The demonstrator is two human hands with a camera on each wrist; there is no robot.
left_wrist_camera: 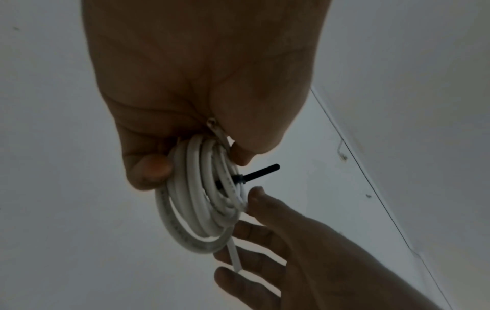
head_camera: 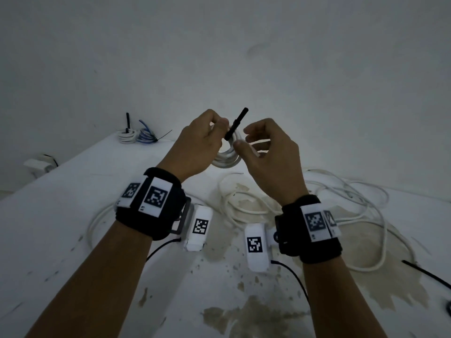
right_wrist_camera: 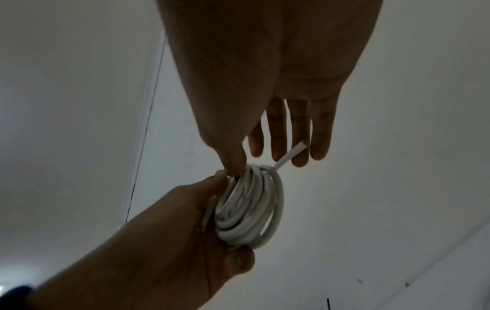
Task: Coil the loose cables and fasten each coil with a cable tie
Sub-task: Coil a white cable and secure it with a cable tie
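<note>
In the middle of the frame our left hand [head_camera: 200, 140] grips the round coil of white cable [left_wrist_camera: 201, 199]. The thin black plastic cable tie [head_camera: 236, 124] sticks up slanting right, toward our right hand [head_camera: 266, 152], loose-fingered, holding nothing, just beside it.

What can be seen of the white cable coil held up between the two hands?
The white cable coil is a small ring of several round, smooth, plastic-looking turns, held above the table on edge. The left hand grips one side, fingers curled round the bundle. A black cable tie crosses the turns there, its tail sticking out. One cut cable end juts free toward the right hand, whose thumb touches the coil near the tie while its fingers stay straight. Whether the tie is fully tightened cannot be told.
</note>
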